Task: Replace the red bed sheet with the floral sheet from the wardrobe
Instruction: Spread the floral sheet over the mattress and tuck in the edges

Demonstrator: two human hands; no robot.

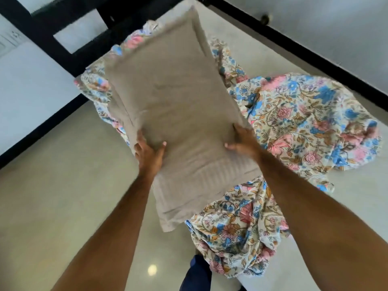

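Note:
A beige pillow (174, 106) is held out in front of me, lengthwise away from me. My left hand (148, 153) grips its left edge, thumb on top and fingers under. My right hand (243, 141) grips its right edge the same way. Below the pillow the floral sheet (304, 124), cream with pink and blue flowers, lies crumpled on the pale floor (63, 185), spreading to the right and toward my feet. No red sheet is in view.
A black frame (63, 38) stands at the upper left against a white wall (31, 85). A dark skirting line (315, 55) runs along the upper right. My dark-trousered leg (197, 274) shows at the bottom.

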